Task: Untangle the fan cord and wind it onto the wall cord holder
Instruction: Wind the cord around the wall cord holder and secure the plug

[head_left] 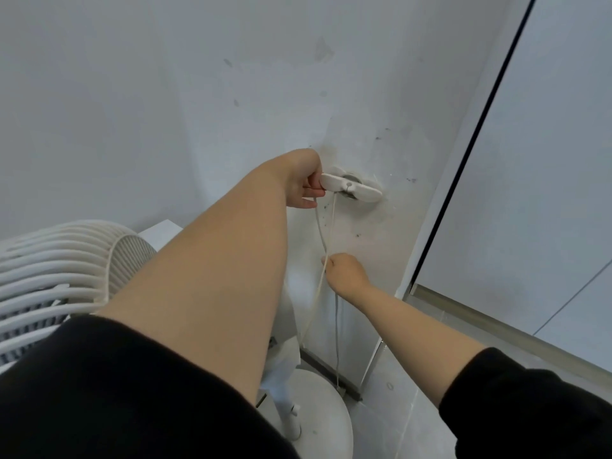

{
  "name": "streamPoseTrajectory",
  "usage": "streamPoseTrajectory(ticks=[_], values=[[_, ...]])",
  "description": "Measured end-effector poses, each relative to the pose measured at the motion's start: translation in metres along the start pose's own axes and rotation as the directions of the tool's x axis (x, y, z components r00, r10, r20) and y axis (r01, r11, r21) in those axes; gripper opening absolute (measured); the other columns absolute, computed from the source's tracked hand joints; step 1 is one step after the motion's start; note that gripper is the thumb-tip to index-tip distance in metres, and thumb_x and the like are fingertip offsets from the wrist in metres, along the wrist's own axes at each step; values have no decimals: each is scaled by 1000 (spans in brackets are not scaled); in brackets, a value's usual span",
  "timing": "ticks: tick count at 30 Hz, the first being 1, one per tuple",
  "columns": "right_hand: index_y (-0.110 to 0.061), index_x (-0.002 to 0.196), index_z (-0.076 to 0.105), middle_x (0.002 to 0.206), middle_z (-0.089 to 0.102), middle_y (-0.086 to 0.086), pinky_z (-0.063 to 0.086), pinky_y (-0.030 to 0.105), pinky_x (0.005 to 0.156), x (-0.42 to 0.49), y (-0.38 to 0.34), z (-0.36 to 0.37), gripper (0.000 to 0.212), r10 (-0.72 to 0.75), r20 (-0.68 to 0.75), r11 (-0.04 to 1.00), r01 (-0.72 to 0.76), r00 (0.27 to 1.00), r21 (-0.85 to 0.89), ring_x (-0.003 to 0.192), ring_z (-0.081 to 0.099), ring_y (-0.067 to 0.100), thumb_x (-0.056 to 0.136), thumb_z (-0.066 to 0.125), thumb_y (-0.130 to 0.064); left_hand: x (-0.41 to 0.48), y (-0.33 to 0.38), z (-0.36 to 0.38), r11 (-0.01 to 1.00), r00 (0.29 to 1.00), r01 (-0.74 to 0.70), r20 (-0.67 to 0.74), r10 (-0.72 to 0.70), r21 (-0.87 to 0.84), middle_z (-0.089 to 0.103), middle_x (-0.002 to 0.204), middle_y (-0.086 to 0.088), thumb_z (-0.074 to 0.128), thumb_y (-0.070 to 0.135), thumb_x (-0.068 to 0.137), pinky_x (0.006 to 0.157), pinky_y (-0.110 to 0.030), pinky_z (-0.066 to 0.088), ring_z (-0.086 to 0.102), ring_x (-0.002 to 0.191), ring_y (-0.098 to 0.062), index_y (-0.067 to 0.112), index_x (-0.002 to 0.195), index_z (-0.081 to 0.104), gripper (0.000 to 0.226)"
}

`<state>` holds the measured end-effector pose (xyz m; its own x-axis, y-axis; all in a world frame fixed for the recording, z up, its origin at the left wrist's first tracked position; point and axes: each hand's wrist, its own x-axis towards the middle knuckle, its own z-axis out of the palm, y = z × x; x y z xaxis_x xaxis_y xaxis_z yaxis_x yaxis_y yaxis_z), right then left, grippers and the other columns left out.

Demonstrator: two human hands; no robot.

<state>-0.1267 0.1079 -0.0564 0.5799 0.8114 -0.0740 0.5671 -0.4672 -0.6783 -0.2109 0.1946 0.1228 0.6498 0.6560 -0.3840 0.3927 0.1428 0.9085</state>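
Note:
A white cord holder (354,188) is fixed to the wall, its flat wings sticking out left and right. My left hand (304,183) is at its left wing, fingers pinched on the thin white fan cord (320,233). Two strands of cord hang from the holder and cross just above my right hand (346,271), which is closed on the cord lower down. Below it the cord runs on towards the floor. The white fan (63,273) stands at the left, its grille close to my left arm.
The fan's round base (318,412) and pole sit on the grey tiled floor below the holder. A white door or panel with a dark edge (477,137) stands to the right of the wall. A white box corner (162,231) shows behind the fan.

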Motion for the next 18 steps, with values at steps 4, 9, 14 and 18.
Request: streamPoseTrajectory(ticks=[4,9,14,18], values=[[-11,58,42,65,51,7,43,33,68,0,-9,-16,47,-27,-58,999,27,998,16,72,56,29,101,31,-26,1,1,3,999,1000,-30,-3,30,-43,54,113,-8,27,-6,79,80,-33,47,56,89,-19,2,115,55,46],[-21,57,36,61,42,-2,31,28,55,5,-57,-57,43,-199,-54,980,197,979,-39,59,41,16,99,41,-28,-2,3,8,995,998,-57,-27,55,-80,55,116,-5,26,-7,80,86,-33,45,57,94,-18,5,108,54,41],[-3,65,60,55,49,0,36,25,51,-3,-42,-60,41,-148,-3,987,147,989,-60,54,47,17,94,53,-31,-2,-2,5,998,997,-66,-30,66,-5,51,135,-9,26,-10,79,89,-35,46,55,85,-16,5,109,55,44],[4,74,68,60,54,11,43,28,61,-4,-41,-55,39,-115,-103,983,128,988,128,57,49,21,90,59,-31,2,-4,5,994,996,-75,-46,79,82,51,131,-9,26,-9,82,87,-36,45,55,84,-14,6,115,57,48]])
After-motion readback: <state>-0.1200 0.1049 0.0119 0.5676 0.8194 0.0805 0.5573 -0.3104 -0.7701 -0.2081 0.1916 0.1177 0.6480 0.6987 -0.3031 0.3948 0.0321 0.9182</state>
